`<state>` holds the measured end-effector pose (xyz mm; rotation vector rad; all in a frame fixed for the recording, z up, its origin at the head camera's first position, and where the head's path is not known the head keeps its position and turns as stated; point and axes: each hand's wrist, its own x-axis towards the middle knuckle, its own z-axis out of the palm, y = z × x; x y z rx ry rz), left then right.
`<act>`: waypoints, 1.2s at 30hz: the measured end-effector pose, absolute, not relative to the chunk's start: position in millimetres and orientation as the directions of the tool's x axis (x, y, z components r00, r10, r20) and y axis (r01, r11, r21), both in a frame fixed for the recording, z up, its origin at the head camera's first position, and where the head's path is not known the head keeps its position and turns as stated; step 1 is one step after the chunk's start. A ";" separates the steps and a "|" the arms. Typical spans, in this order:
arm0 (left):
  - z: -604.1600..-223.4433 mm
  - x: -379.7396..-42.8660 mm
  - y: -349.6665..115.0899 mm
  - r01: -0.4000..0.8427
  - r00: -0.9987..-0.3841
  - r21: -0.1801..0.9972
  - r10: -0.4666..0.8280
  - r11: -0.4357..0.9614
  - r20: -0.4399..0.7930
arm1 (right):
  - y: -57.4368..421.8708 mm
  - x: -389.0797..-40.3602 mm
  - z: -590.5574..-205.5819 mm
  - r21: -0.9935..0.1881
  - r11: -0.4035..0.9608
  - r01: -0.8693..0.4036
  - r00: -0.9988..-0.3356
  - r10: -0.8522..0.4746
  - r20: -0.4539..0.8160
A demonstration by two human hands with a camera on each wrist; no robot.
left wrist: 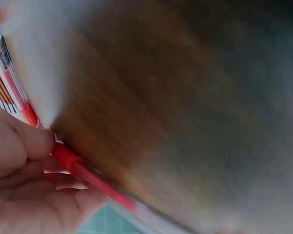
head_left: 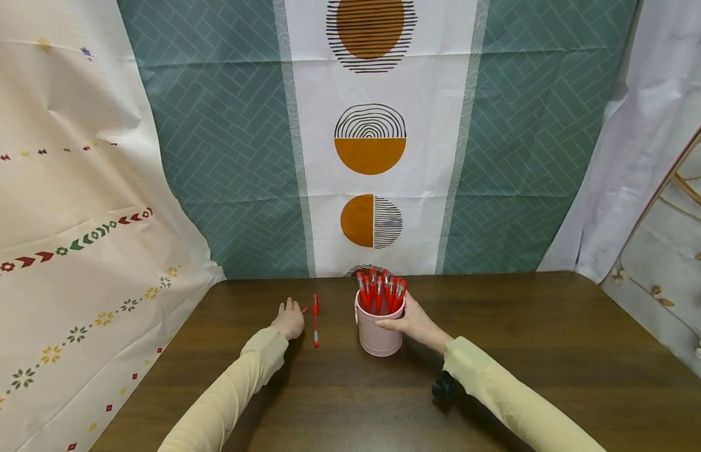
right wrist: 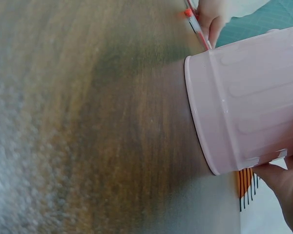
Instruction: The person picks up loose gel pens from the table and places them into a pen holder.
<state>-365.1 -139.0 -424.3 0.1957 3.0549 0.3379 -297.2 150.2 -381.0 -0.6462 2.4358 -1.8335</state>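
Note:
A pink bucket (head_left: 380,340) stands upright on the table, with several red pens (head_left: 378,294) bunched in it. My right hand (head_left: 418,323) grips its right side, thumb over the front near the rim; the other fingers are hidden behind. To the left, my left hand (head_left: 289,319) is low over the table, with a red tip showing beside it. In the left wrist view, its thumb and fingers pinch a red pen (left wrist: 100,184) near the table surface. A second red pen (head_left: 315,326) lies on the wood just right of that hand, pointing away from me.
The dark wooden table (head_left: 514,333) runs back to a hanging green and white cloth (head_left: 214,125). Patterned cream cloth (head_left: 73,251) borders the left side, and white cloth hangs at the right. A black device (head_left: 445,387) sits under my right wrist.

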 end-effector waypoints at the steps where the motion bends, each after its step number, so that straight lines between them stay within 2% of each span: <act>1: -423.8 -365.1 -138.3 0.110 -0.991 0.241 0.125 0.964 -0.046 | 150.2 -297.1 -380.8 -0.925 0.222 -0.310 -0.913 -0.340 0.225; 4: -424.1 -366.0 -136.6 0.110 -0.991 0.240 0.124 0.965 -0.045 | 150.3 -297.2 -380.7 -0.922 0.223 -0.316 -0.912 -0.341 0.229; 8: -427.2 -367.6 -136.4 0.184 -0.982 0.155 0.187 0.971 -0.007 | 150.7 -297.4 -380.5 -0.920 0.223 -0.323 -0.910 -0.341 0.236; 14: -432.6 -364.0 -138.5 0.285 -0.948 -0.045 0.289 0.957 0.136 | 150.3 -296.4 -379.7 -0.924 0.228 -0.308 -0.916 -0.331 0.224; 18: -434.3 -362.1 -137.9 0.288 -0.923 -0.079 0.299 0.954 0.241 | 149.6 -295.9 -379.8 -0.928 0.221 -0.299 -0.919 -0.328 0.218; 21: -450.5 -376.2 -143.2 0.277 -0.902 -0.090 0.292 0.957 0.319 | 149.3 -295.6 -380.2 -0.928 0.215 -0.304 -0.917 -0.331 0.223; 22: -467.5 -390.3 -149.0 0.280 -0.871 -0.130 0.308 0.951 0.384 | 149.3 -295.6 -380.5 -0.928 0.212 -0.305 -0.915 -0.334 0.225; 25: -489.4 -412.0 -159.5 0.258 -0.852 -0.175 0.309 0.950 0.422 | 149.1 -295.7 -381.4 -0.930 0.203 -0.308 -0.912 -0.342 0.227; 28: -469.7 -401.6 -158.2 0.255 -0.866 -0.192 0.312 0.948 0.392 | 149.2 -295.7 -381.7 -0.929 0.200 -0.312 -0.910 -0.344 0.232; 29: -447.6 -384.2 -152.8 0.259 -0.886 -0.168 0.303 0.951 0.351 | 149.3 -295.9 -381.8 -0.928 0.201 -0.313 -0.910 -0.344 0.232; 31: -420.0 -362.2 -147.1 0.274 -0.878 -0.179 0.321 0.945 0.354 | 150.0 -299.5 -385.6 -0.927 0.201 -0.316 -0.911 -0.337 0.238; 34: -410.2 -355.7 -148.3 0.297 -0.838 -0.200 0.355 0.934 0.415 | 151.0 -304.3 -390.5 -0.927 0.191 -0.322 -0.909 -0.335 0.247; 36: -412.2 -360.2 -151.2 0.297 -0.835 -0.193 0.353 0.935 0.423 | 151.0 -304.7 -391.1 -0.925 0.189 -0.329 -0.906 -0.338 0.253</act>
